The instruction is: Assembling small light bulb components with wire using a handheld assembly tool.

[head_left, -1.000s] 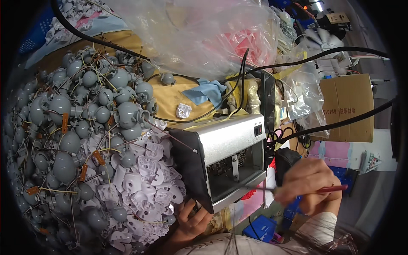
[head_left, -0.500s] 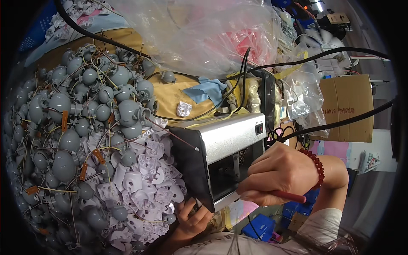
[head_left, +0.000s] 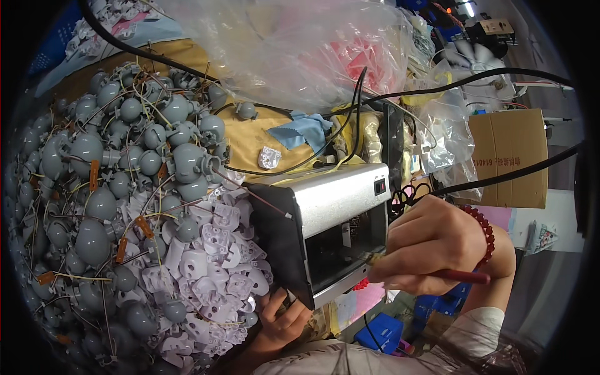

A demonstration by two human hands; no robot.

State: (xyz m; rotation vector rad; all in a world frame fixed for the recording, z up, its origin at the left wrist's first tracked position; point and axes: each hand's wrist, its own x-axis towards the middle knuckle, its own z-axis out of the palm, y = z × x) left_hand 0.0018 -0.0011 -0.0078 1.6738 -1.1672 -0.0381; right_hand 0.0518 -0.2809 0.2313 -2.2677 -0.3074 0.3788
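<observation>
My right hand is closed around a slim red-handled tool. Its working end shows only as a small blurred tip by my fingertips, at the front edge of a silver and black machine. That machine has a dark open window and a rocker switch. Below its dark left side, my left hand has curled fingers; what they hold is mostly hidden. White plastic parts lie heaped right beside that hand. Grey rounded housings with wires are piled farther left.
Black cables cross behind and right of the machine. Behind it lie a blue cloth, a single white part and large clear plastic bags. A cardboard box stands at right, and a blue bin sits low down.
My right hand has drawn back to the right from the machine's window with the red-handled tool, whose tip now shows. My left hand stays nearly in place.
</observation>
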